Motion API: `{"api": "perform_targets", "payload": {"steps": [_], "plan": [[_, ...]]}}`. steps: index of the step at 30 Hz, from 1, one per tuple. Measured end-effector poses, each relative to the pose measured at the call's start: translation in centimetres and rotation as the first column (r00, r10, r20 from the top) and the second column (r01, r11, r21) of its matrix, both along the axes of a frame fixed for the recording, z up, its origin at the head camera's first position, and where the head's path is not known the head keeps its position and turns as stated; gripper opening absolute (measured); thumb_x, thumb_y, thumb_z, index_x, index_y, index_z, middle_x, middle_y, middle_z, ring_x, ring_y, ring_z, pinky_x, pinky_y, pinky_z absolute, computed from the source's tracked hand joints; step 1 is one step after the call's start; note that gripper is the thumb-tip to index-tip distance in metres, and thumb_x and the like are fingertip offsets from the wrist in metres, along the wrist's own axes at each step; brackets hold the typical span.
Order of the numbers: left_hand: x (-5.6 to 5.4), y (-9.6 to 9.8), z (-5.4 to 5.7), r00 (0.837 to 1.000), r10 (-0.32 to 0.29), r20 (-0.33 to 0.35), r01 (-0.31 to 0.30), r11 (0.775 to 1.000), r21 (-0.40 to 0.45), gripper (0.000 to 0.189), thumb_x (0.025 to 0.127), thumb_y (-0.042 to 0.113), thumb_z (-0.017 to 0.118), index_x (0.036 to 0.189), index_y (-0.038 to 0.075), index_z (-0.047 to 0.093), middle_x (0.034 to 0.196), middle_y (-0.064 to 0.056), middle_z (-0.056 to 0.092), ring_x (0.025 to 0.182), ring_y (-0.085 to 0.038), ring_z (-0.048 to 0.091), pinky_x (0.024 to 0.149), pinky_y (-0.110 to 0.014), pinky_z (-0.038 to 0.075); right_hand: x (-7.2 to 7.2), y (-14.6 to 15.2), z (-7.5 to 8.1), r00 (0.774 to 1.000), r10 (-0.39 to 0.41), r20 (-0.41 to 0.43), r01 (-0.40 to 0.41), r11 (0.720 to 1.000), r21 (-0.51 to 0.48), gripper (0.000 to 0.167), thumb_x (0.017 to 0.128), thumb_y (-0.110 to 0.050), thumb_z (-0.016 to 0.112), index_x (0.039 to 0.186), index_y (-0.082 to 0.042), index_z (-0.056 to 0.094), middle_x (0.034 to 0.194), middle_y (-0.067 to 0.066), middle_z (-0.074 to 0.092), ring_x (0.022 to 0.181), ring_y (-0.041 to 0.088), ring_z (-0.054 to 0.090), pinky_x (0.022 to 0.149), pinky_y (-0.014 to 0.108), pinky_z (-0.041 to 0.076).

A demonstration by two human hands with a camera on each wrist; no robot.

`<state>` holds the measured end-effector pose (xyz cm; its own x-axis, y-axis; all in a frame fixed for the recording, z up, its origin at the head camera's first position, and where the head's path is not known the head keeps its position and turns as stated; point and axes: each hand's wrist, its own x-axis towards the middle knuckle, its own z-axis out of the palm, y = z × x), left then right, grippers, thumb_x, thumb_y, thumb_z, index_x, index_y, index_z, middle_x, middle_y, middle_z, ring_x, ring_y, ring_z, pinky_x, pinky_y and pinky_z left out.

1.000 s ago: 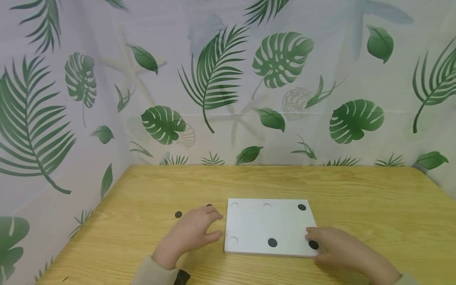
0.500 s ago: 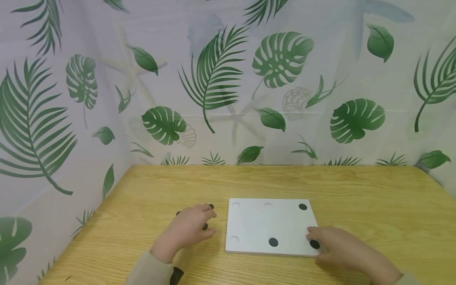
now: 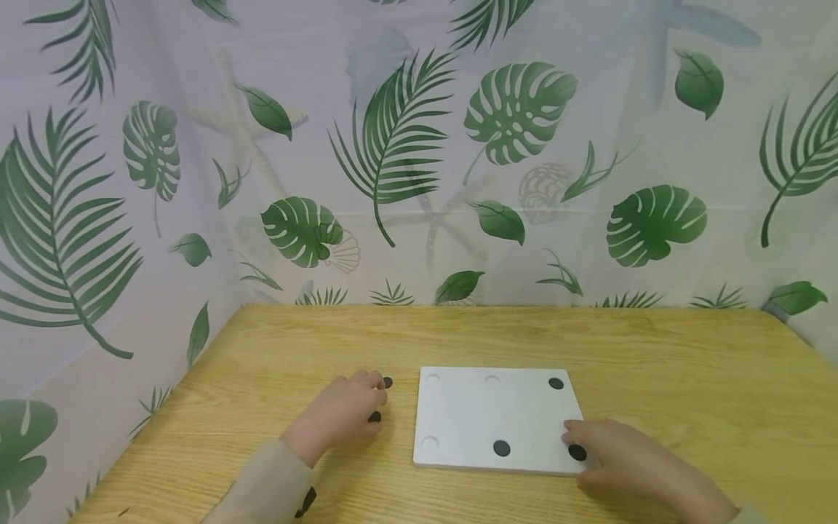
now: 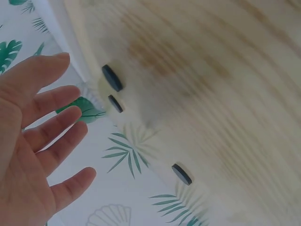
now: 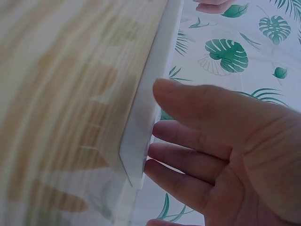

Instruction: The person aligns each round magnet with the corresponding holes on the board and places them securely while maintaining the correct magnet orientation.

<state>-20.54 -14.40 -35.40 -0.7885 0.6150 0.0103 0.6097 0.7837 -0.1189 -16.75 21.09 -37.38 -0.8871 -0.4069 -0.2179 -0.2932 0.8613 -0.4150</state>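
A white board (image 3: pixel 484 415) with round recesses lies on the table. Black discs sit in its far right recess (image 3: pixel 556 383), near middle recess (image 3: pixel 501 448) and near right recess (image 3: pixel 577 453). My right hand (image 3: pixel 618 458) rests on the board's right end, its fingertips touching the surface in the right wrist view. My left hand (image 3: pixel 340 415) hovers left of the board, fingers loosely bent and holding nothing. Loose black discs lie beneath and beside it, one past the fingertips (image 3: pixel 388 382) and one by the thumb (image 3: pixel 374 417). A third disc (image 4: pixel 182 174) shows only in the left wrist view.
The wooden table (image 3: pixel 687 371) runs back to a white cloth (image 3: pixel 406 269) printed with green leaves, which also hangs along the left side. A dark band (image 3: pixel 306 502) shows near my left sleeve (image 3: pixel 268 480).
My left hand has moved left, away from the board and over the loose discs; its fingers have bent a little more. My right hand and the board stay in place.
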Motion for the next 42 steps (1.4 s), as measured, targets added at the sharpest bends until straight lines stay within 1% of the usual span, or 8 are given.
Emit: {"api": "perform_targets", "payload": {"steps": [6,10,16,19,23,32,38,42], "plan": [[-0.3,0.3,-0.3,1.000,-0.005,0.003,0.006,0.997,-0.081,0.011,0.079,0.022,0.064,0.084,0.012,0.065,0.111,-0.005,0.052,0.096,-0.020,0.049,0.072,-0.037,0.044,-0.1,0.0,-0.2,1.000,-0.004,0.007,0.004,1.000,0.001,0.040,0.066,-0.017,0.075,0.103,-0.005,0.063,0.117,0.014,0.054,0.107,0.034,0.048,0.088,0.050,0.035],[-0.3,0.5,-0.5,1.000,-0.002,-0.001,0.001,0.993,-0.114,0.008,0.079,0.021,0.063,0.076,0.014,0.062,0.115,-0.005,0.051,0.099,-0.021,0.048,0.075,-0.039,0.043,-0.1,0.1,-0.2,1.000,-0.002,0.007,0.002,1.000,0.000,0.041,0.066,-0.017,0.075,0.103,-0.004,0.063,0.117,0.014,0.054,0.107,0.033,0.048,0.088,0.050,0.035],[-0.4,0.6,-0.6,1.000,0.002,-0.013,-0.003,0.994,-0.106,0.009,0.079,0.020,0.063,0.072,0.015,0.061,0.114,-0.006,0.052,0.098,-0.021,0.049,0.075,-0.041,0.044,-0.1,0.2,-0.4,1.000,0.017,-0.009,-0.017,1.000,-0.007,0.042,0.065,-0.017,0.076,0.102,-0.003,0.063,0.117,0.015,0.053,0.107,0.034,0.048,0.088,0.049,0.035],[-0.5,0.6,-0.7,1.000,0.011,-0.019,-0.013,0.994,-0.111,0.008,0.078,0.022,0.065,0.079,0.014,0.064,0.112,-0.005,0.053,0.096,-0.021,0.049,0.074,-0.040,0.044,-0.1,0.1,-0.2,1.000,0.009,-0.001,-0.009,1.000,-0.004,0.041,0.066,-0.017,0.075,0.103,-0.003,0.063,0.117,0.015,0.053,0.107,0.034,0.048,0.088,0.049,0.035],[-0.7,0.4,-0.9,0.999,0.021,-0.026,-0.024,0.993,-0.113,0.015,0.077,0.024,0.066,0.086,0.011,0.067,0.110,-0.005,0.054,0.094,-0.020,0.050,0.072,-0.039,0.044,-0.1,0.1,-0.1,1.000,0.000,0.011,0.000,1.000,0.007,0.040,0.067,-0.017,0.074,0.103,-0.004,0.063,0.118,0.015,0.053,0.108,0.034,0.047,0.089,0.050,0.034],[-1.3,0.1,-1.5,0.996,0.087,0.024,-0.085,0.994,-0.068,0.015,0.077,0.024,0.066,0.085,0.011,0.065,0.110,-0.006,0.052,0.097,-0.023,0.048,0.076,-0.044,0.043,-0.1,0.0,-0.2,1.000,0.003,0.002,-0.003,1.000,0.006,0.039,0.066,-0.016,0.074,0.102,-0.004,0.064,0.117,0.015,0.053,0.107,0.033,0.048,0.088,0.049,0.036],[-1.3,0.1,-1.4,0.993,0.106,0.045,-0.102,0.992,-0.069,0.013,0.077,0.024,0.066,0.081,0.011,0.064,0.112,-0.007,0.051,0.098,-0.023,0.047,0.074,-0.042,0.044,-0.1,0.0,-0.2,1.000,0.006,-0.006,-0.006,1.000,-0.002,0.039,0.066,-0.015,0.074,0.101,-0.003,0.064,0.117,0.015,0.054,0.107,0.033,0.049,0.088,0.049,0.036],[-1.2,0.2,-1.2,0.991,0.122,0.048,-0.118,0.990,-0.082,0.019,0.078,0.026,0.066,0.086,0.009,0.066,0.119,-0.009,0.048,0.106,-0.025,0.045,0.077,-0.043,0.043,-0.1,0.0,-0.2,1.000,0.016,-0.018,-0.016,1.000,-0.003,0.039,0.066,-0.016,0.075,0.101,-0.003,0.064,0.116,0.016,0.054,0.106,0.033,0.050,0.087,0.048,0.037]]}}
